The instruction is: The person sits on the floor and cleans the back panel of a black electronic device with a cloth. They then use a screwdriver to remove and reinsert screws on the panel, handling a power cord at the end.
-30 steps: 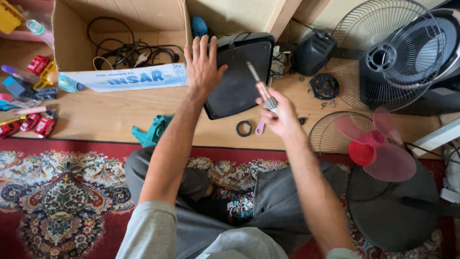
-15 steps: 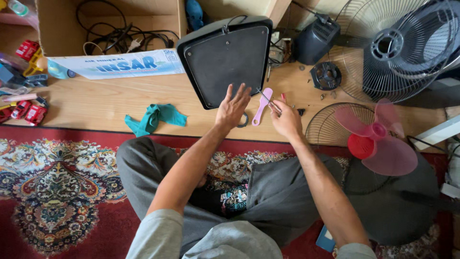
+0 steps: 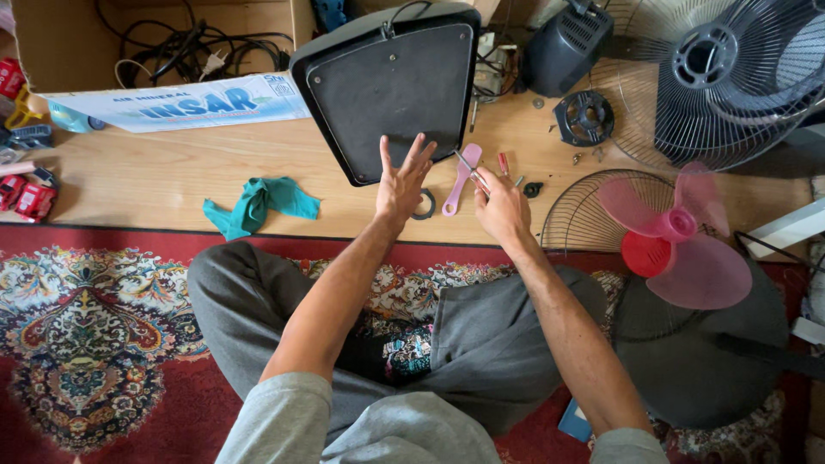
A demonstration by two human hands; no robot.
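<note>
The left hand [image 3: 402, 182] lies flat with its fingers spread, so its grip is released, and the fingertips press on the lower edge of the black fan base [image 3: 391, 90]. This base is turned bottom up on the wooden surface [image 3: 155, 176], with its near corner under the fingers. The right hand [image 3: 501, 204] is just beside the base, to its right, and its grip is clenched around a thin screwdriver [image 3: 469, 167], whose metal tip points up toward the lower right edge of the base. A pink plastic tool [image 3: 461, 178] lies on the surface between the two hands, and a small black ring [image 3: 424, 206] lies just below the base, near the left wrist. A green cloth [image 3: 258, 204] is to the lower left of the base, well apart from it. A pink fan blade [image 3: 679, 241] and a wire fan guard [image 3: 584, 210] are far right of the base.
</note>
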